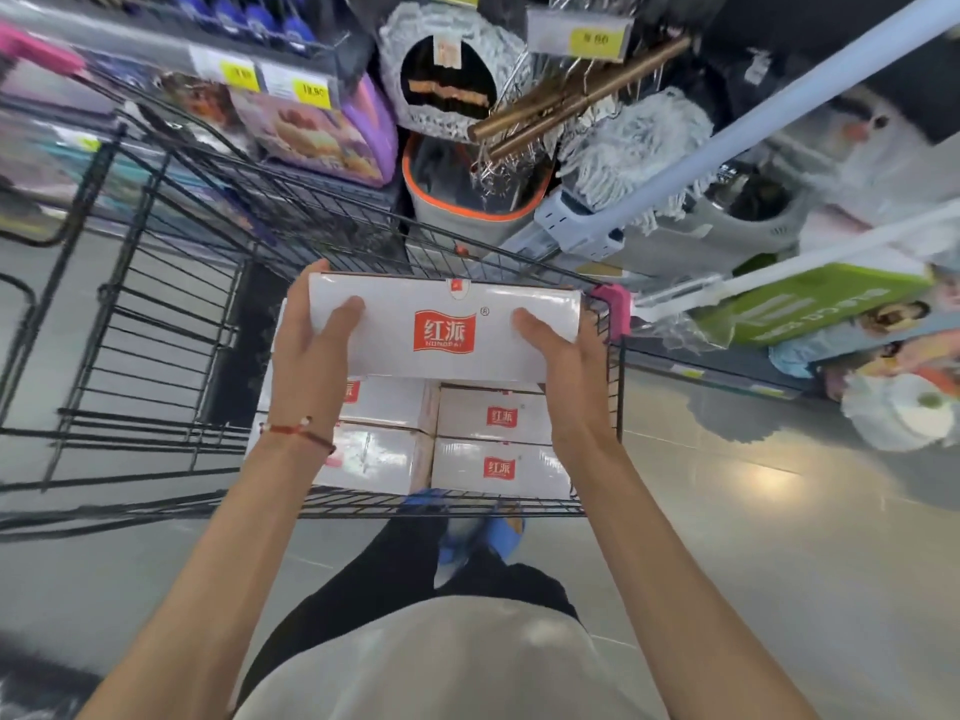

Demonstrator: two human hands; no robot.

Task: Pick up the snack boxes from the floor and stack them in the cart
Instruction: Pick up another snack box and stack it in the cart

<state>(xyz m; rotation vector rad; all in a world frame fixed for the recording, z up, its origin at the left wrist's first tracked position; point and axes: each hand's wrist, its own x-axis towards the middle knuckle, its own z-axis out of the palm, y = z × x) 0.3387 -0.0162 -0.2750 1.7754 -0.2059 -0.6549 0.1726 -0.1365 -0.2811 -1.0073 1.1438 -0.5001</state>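
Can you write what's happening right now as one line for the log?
step: stacking | left hand: grips snack box | right hand: grips same box | box: over stacked boxes in cart

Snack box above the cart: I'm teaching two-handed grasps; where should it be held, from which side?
Its two short ends, one hand from each side, thumbs on top, as the left hand and right hand do: the snack box is wide, flat.

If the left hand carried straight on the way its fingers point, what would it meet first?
Probably the cart's wire wall, just past the box the left hand grips; depth unclear.
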